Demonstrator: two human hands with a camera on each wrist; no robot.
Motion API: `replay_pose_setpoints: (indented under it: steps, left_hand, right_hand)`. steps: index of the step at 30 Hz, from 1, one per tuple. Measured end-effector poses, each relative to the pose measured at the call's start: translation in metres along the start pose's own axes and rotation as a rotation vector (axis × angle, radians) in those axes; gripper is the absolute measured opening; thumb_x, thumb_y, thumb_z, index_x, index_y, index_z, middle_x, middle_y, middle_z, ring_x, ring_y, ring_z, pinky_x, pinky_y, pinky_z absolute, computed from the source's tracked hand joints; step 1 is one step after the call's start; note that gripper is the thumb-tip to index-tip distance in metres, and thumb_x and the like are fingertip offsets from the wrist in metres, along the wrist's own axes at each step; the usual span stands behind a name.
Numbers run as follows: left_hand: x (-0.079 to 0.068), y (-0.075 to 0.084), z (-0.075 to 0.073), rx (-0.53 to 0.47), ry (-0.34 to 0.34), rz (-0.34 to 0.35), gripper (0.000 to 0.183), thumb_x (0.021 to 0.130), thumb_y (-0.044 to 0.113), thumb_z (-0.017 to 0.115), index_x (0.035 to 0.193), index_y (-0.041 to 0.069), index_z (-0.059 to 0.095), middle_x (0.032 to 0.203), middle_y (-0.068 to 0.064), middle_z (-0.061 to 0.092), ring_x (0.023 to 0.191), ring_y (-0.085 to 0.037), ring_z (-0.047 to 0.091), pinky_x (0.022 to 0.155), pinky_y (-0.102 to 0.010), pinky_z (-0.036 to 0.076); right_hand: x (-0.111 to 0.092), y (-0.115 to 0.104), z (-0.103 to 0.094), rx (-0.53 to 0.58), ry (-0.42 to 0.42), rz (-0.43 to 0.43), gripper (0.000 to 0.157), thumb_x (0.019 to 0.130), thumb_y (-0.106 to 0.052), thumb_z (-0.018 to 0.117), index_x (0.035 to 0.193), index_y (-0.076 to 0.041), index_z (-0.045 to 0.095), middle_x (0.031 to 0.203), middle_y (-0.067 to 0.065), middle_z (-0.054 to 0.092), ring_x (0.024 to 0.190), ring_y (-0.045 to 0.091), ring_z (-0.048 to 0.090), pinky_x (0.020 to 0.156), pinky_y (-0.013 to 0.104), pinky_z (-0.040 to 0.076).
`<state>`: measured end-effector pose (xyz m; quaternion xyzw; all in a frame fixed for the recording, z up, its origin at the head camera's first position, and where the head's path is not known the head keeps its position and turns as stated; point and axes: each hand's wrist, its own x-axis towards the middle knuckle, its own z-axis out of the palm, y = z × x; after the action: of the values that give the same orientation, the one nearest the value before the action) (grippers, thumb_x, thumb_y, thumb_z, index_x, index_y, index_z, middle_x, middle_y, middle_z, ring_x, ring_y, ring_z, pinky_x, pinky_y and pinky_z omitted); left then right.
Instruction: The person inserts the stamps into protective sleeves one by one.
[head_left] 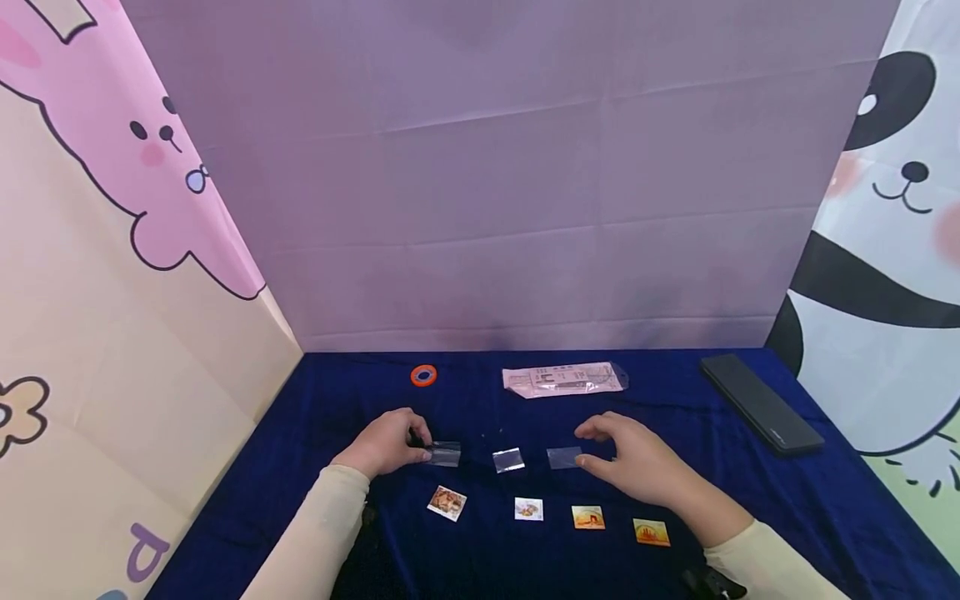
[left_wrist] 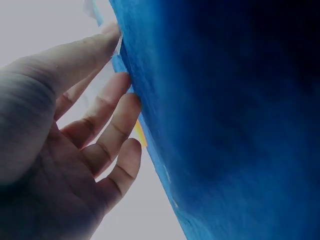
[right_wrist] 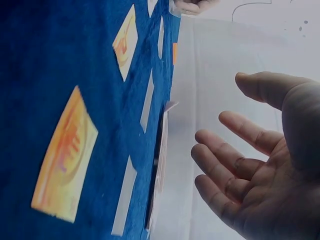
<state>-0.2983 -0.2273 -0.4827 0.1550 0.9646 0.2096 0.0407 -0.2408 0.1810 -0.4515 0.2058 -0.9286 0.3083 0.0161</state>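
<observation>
My left hand (head_left: 386,443) is at the left end of a small clear plastic piece (head_left: 446,454), pinching its edge between thumb and index finger. In the left wrist view, the other fingers (left_wrist: 117,125) are loosely bent. My right hand (head_left: 633,458) hovers with thumb and fingers apart, beside another clear piece (head_left: 562,457); its palm (right_wrist: 280,195) shows nothing held. A third clear piece (head_left: 508,460) lies between the hands. Nearer me are small picture cards: a brown one (head_left: 447,503), a white one (head_left: 528,509) and two yellow ones, one (head_left: 588,517) left of the other (head_left: 652,532).
A dark blue cloth (head_left: 465,567) covers the table. At the back are an orange tape roll (head_left: 423,375) and a pink-labelled packet (head_left: 565,380). A long dark grey case (head_left: 761,404) lies far right. In the right wrist view, another pale flat piece (right_wrist: 124,195) lies near the yellow card.
</observation>
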Motion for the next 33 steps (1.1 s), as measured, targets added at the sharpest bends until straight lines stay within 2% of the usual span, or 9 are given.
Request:
replay_pose_setpoints:
  steps: [4, 11, 17, 21, 25, 27, 33]
  left_hand:
    - [-0.003, -0.006, -0.004, -0.022, 0.022, -0.007, 0.018, 0.091, 0.02, 0.084, 0.08, 0.027, 0.071, 0.086, 0.009, 0.063, 0.075, -0.012, 0.057, 0.071, -0.035, 0.05]
    - [-0.014, -0.021, -0.013, -0.094, 0.056, -0.031, 0.016, 0.094, 0.019, 0.081, 0.083, 0.025, 0.071, 0.081, 0.011, 0.065, 0.074, -0.012, 0.059, 0.073, -0.037, 0.051]
    - [-0.029, -0.032, -0.014, -0.156, 0.116, -0.049, 0.014, 0.095, 0.017, 0.08, 0.085, 0.025, 0.073, 0.082, 0.011, 0.067, 0.076, -0.012, 0.061, 0.074, -0.037, 0.054]
    - [-0.039, -0.035, -0.015, -0.2, 0.14, -0.061, 0.011, 0.095, 0.015, 0.079, 0.089, 0.024, 0.075, 0.083, 0.011, 0.068, 0.077, -0.012, 0.061, 0.076, -0.036, 0.054]
    - [-0.052, -0.036, -0.018, -0.234, 0.154, -0.058, 0.003, 0.096, 0.019, 0.079, 0.095, 0.019, 0.076, 0.085, 0.011, 0.068, 0.08, -0.013, 0.061, 0.077, -0.035, 0.053]
    - [-0.058, -0.037, -0.02, -0.254, 0.165, -0.051, 0.006, 0.096, 0.022, 0.079, 0.098, 0.017, 0.077, 0.087, 0.011, 0.068, 0.08, -0.013, 0.06, 0.076, -0.034, 0.053]
    - [-0.069, -0.046, -0.021, -0.335, 0.207, -0.053, 0.003, 0.1, 0.02, 0.074, 0.099, 0.022, 0.077, 0.094, 0.008, 0.069, 0.082, -0.015, 0.061, 0.076, -0.032, 0.052]
  right_hand:
    - [0.004, -0.007, 0.003, 0.008, -0.011, -0.02, 0.032, 0.095, -0.03, 0.08, 0.123, -0.016, 0.071, 0.121, 0.002, 0.07, 0.113, 0.028, 0.064, 0.098, 0.055, 0.052]
    - [0.013, -0.021, 0.012, 0.014, -0.042, -0.059, 0.031, 0.095, -0.034, 0.08, 0.121, -0.019, 0.072, 0.114, -0.008, 0.069, 0.109, 0.024, 0.065, 0.096, 0.051, 0.054]
    - [0.022, -0.031, 0.026, 0.03, -0.072, -0.075, 0.028, 0.095, -0.034, 0.079, 0.119, -0.022, 0.072, 0.114, -0.004, 0.07, 0.109, 0.024, 0.066, 0.097, 0.05, 0.053]
    - [0.027, -0.035, 0.035, 0.053, -0.088, -0.098, 0.027, 0.096, -0.031, 0.079, 0.119, -0.019, 0.072, 0.113, -0.001, 0.07, 0.108, 0.024, 0.066, 0.096, 0.05, 0.053]
    - [0.033, -0.04, 0.043, 0.066, -0.109, -0.134, 0.025, 0.095, -0.028, 0.079, 0.117, -0.015, 0.073, 0.107, -0.003, 0.07, 0.103, 0.023, 0.066, 0.092, 0.048, 0.054]
    - [0.036, -0.044, 0.047, 0.074, -0.115, -0.149, 0.024, 0.095, -0.027, 0.079, 0.115, -0.015, 0.073, 0.105, -0.003, 0.07, 0.102, 0.023, 0.067, 0.092, 0.047, 0.054]
    - [0.043, -0.053, 0.054, 0.105, -0.15, -0.144, 0.025, 0.096, -0.027, 0.079, 0.115, -0.014, 0.073, 0.109, 0.001, 0.072, 0.104, 0.025, 0.068, 0.093, 0.05, 0.055]
